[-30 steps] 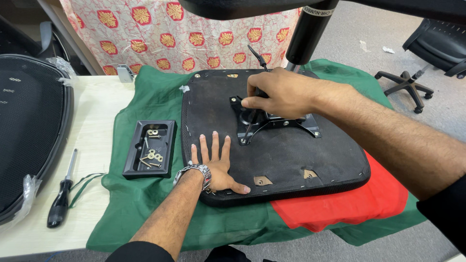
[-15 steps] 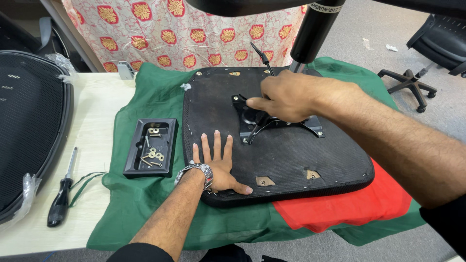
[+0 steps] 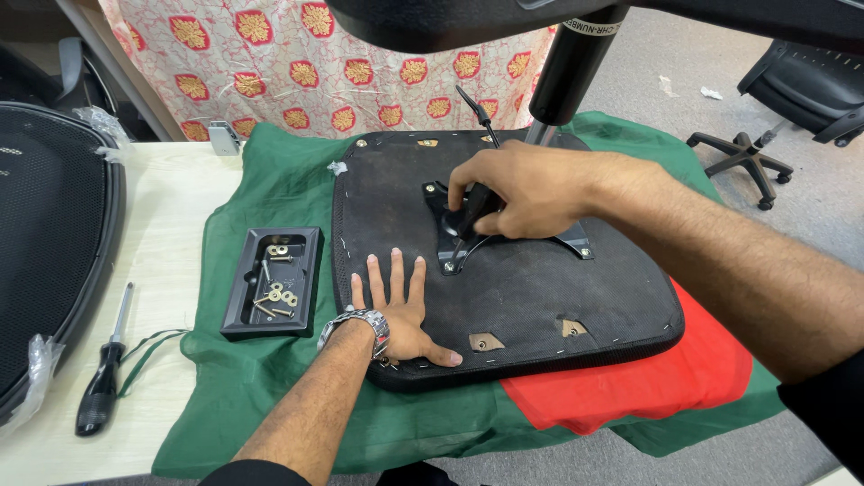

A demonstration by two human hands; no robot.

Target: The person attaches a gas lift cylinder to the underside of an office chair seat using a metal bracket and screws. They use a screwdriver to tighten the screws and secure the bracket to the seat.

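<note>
An upturned black chair seat [image 3: 558,288] lies on a green and red cloth [image 3: 270,378]. A black metal mounting plate [image 3: 578,243] is fixed at its middle, with a black gas cylinder [image 3: 567,67] rising behind it. My right hand [image 3: 526,189] is over the plate, fingers closed on the black handle of a screwdriver [image 3: 472,211] whose tip points down at the plate's near-left arm. My left hand [image 3: 396,310], with a metal watch on its wrist, is pressed flat on the seat's near-left part, fingers spread.
A black tray [image 3: 238,301] holding several screws and washers sits on the cloth left of the seat. A second black-handled screwdriver [image 3: 101,378] lies on the pale table, beside a mesh backrest [image 3: 45,234]. An office chair [image 3: 783,81] stands at the far right.
My right hand has curled tighter round the screwdriver handle and shifted a little left over the plate. My left hand stays flat on the seat.
</note>
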